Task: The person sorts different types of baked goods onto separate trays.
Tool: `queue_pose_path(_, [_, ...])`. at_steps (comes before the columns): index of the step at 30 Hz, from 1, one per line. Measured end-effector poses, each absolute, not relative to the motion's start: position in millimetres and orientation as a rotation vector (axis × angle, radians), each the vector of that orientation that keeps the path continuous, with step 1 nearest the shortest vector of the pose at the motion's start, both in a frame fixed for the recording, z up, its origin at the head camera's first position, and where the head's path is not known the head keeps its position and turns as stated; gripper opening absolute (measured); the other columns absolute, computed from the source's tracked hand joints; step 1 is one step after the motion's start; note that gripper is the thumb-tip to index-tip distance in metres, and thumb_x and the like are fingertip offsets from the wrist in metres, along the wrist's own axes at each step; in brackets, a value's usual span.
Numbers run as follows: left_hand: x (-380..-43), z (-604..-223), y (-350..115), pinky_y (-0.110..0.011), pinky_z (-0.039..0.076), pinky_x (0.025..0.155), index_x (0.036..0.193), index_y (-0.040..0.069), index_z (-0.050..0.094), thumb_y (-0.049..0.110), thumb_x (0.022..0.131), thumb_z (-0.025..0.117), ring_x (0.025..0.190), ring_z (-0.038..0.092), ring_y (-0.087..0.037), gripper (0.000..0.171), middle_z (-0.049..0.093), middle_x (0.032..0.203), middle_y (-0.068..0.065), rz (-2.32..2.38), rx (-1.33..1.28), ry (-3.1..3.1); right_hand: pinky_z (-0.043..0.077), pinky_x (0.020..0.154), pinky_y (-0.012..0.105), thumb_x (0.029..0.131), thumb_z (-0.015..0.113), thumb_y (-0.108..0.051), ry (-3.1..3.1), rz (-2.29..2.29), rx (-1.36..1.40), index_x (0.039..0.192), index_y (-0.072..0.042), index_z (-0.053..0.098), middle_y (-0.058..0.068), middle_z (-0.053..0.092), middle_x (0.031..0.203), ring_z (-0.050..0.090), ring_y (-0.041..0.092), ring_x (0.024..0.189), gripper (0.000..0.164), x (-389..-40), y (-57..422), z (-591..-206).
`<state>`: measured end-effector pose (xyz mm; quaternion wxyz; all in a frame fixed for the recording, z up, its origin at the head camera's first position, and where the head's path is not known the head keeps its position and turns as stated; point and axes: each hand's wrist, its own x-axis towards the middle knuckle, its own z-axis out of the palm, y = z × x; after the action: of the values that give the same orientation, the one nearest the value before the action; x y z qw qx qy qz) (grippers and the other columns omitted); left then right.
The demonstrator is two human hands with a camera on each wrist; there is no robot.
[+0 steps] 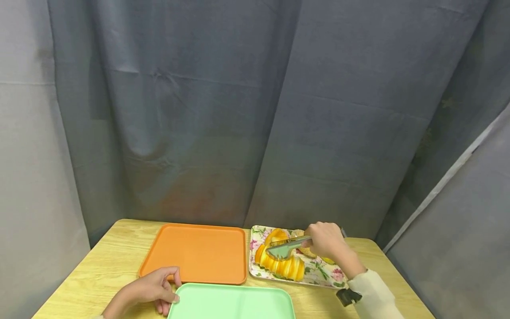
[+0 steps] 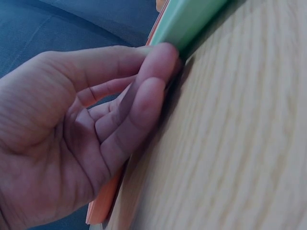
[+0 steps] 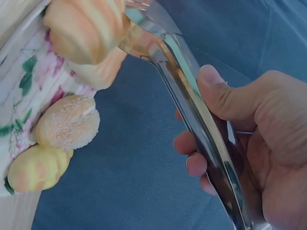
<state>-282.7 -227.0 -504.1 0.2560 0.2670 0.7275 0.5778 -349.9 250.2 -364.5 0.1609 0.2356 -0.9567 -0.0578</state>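
My left hand (image 1: 149, 288) pinches the left edge of a pale green tray (image 1: 235, 303) at the front of the table; the left wrist view shows thumb and fingertips at its rim. With my right hand (image 1: 327, 241) I grip metal tongs (image 3: 192, 105), fingers wrapped round the arms. The tong heads (image 1: 282, 250) lie over a long ridged orange-yellow bread (image 1: 280, 267) on a floral tray (image 1: 255, 272). Behind it sits another orange bread (image 1: 276, 235). A bun with white flakes (image 3: 69, 123) and a yellowish bun (image 3: 38, 168) rest toward the tray's other end.
An orange tray (image 1: 195, 254) lies at the back left, behind the green one and beside the floral one. All stand on a light wood table (image 1: 87, 274). Grey curtains (image 1: 223, 110) hang behind the table and at both sides.
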Motion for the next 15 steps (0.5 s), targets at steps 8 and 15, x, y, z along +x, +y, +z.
queue_pose_path(8, [-282.6,-504.1,-225.1,-0.024,0.052,0.045,0.104,-0.011,0.04,0.006,0.086,0.064,0.049,0.063,-0.012,0.034,0.066,0.059,-0.004,1.564,0.713,1.983,0.014,0.042,0.025,0.073,0.079,-0.03,-2.73,-0.088,0.827,0.057,-0.026,0.059,-0.013,0.035,0.051,0.023,0.007,0.047,0.026,-351.7,253.6,-362.9])
queue_pose_path(15, [-281.5,-503.4,-224.5,-0.026,0.053,0.045,0.103,-0.01,0.041,0.006,0.087,0.063,0.049,0.063,-0.013,0.033,0.065,0.06,-0.016,1.577,0.734,1.959,0.022,0.041,0.021,0.075,0.078,-0.03,-2.8,0.033,0.932,0.076,-0.027,0.073,-0.017,0.061,0.065,0.033,0.003,0.049,0.005,-347.5,258.0,-363.7])
